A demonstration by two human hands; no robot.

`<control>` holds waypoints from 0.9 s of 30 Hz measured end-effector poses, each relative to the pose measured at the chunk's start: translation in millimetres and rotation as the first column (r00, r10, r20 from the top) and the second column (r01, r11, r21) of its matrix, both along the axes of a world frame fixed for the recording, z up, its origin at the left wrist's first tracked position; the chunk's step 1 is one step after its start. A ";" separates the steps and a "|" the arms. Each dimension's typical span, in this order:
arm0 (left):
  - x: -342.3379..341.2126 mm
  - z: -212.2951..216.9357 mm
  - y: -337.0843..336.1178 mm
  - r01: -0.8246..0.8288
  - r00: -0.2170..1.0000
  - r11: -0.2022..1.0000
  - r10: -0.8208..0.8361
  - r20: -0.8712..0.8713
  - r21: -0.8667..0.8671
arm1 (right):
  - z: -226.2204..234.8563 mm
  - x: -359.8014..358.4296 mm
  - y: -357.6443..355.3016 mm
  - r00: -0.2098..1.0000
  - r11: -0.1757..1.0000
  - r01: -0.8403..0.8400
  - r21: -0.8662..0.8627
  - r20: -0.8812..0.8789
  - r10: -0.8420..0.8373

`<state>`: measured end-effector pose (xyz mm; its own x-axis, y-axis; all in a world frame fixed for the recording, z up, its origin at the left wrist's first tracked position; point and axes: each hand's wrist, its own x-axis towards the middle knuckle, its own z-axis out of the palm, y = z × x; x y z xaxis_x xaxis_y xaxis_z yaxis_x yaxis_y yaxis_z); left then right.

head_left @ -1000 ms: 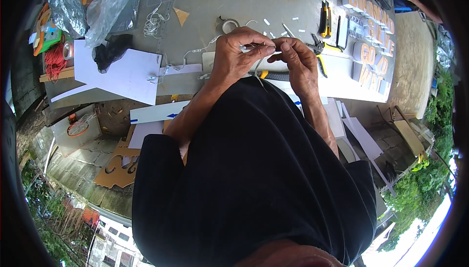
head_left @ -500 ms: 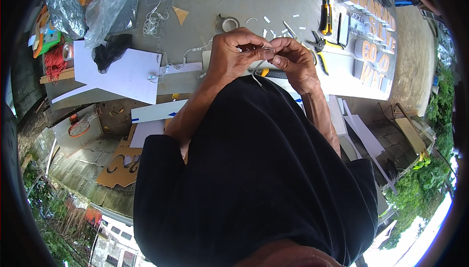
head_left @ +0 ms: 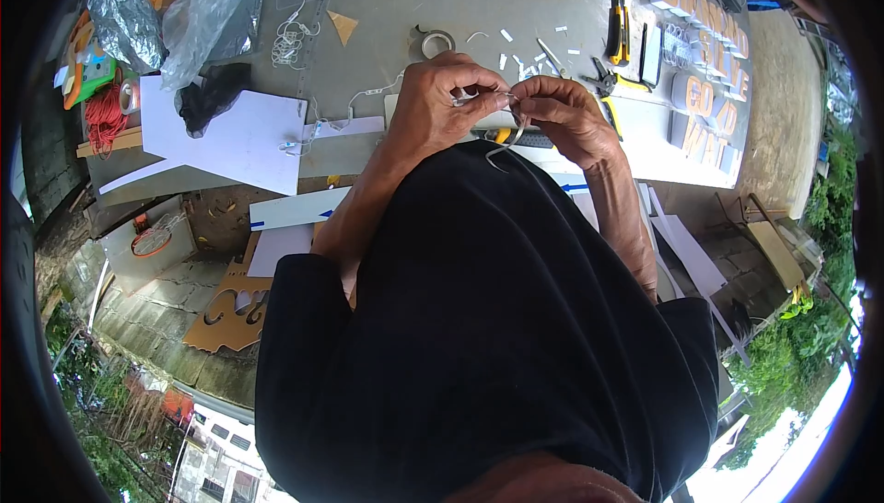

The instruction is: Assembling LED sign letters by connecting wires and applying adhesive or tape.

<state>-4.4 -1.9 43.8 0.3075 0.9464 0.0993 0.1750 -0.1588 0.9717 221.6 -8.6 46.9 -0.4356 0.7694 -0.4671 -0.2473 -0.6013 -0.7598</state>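
Nearest the camera, a black garment fills the lower centre of the view, with both forearms rising from it toward the grey worktable. The left hand and right hand meet just above the table edge, fingertips close together. Both are pinched narrowly on a thin pale strip, which runs between them and curls down in a loop below the right hand's fingers. What the strip is made of cannot be told.

Just behind the hands lies a yellow-and-black tool, partly hidden. To the left, a white sheet rests on the table with a string of small white wired modules across its edge.

Farther back: a tape roll, scattered white offcuts, pliers and a yellow utility knife. At the far right stand orange-and-white cut-out letters. At the far left lie clear plastic bags and a red cord coil.
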 end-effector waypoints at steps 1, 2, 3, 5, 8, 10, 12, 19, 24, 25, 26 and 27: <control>-0.2 -0.6 -0.1 0.001 1.000 1.000 -0.001 0.000 0.000 | -1.9 2.1 1.0 0.998 0.999 -0.017 -0.036 -0.057 0.015; -0.3 -1.3 0.1 -0.001 1.000 1.000 0.001 0.003 0.020 | -3.4 2.9 1.6 0.993 0.997 -0.036 -0.070 -0.114 0.028; -0.5 -1.7 0.3 -0.006 1.000 0.999 0.005 0.005 0.040 | -4.2 2.4 2.2 0.993 0.997 -0.038 -0.071 -0.114 0.030; -0.8 -2.2 0.9 -0.004 1.000 0.998 0.004 -0.007 0.071 | -5.7 1.2 3.4 0.984 0.992 -0.046 -0.115 -0.175 0.025; -1.2 -4.1 1.4 0.004 1.000 0.993 -0.001 -0.025 0.118 | -10.5 0.4 4.1 0.990 0.993 -0.056 -0.103 -0.138 0.042; -2.2 -4.6 2.0 0.006 0.999 0.991 -0.002 -0.035 0.135 | -12.3 -0.6 4.8 0.988 0.991 -0.062 -0.116 -0.145 0.045; -2.6 -4.2 2.9 0.013 1.000 0.992 -0.011 -0.014 0.124 | -14.5 -0.8 5.5 0.987 0.989 -0.068 -0.130 -0.152 0.048; -9.3 -14.7 4.7 0.103 0.994 0.987 -0.097 0.054 -0.121 | -19.4 0.4 7.2 0.966 0.981 -0.133 -0.142 -0.239 0.096; -12.4 -24.8 6.7 0.256 0.899 0.839 -0.022 0.438 -0.481 | -16.6 -1.2 9.0 0.959 0.983 -0.101 -0.154 -0.279 0.055; -13.8 -26.9 7.6 0.255 0.898 0.839 -0.022 0.439 -0.481 | -14.9 -2.0 8.2 0.980 0.989 -0.086 -0.122 -0.189 0.062; -15.1 -30.3 9.0 0.274 0.889 0.826 -0.023 0.457 -0.492 | -12.7 -3.0 7.0 0.993 0.993 -0.072 -0.088 -0.096 0.064; -16.1 -31.6 9.8 0.290 0.881 0.815 -0.023 0.472 -0.502 | -9.4 -6.5 6.3 0.993 0.993 -0.075 -0.088 -0.098 0.066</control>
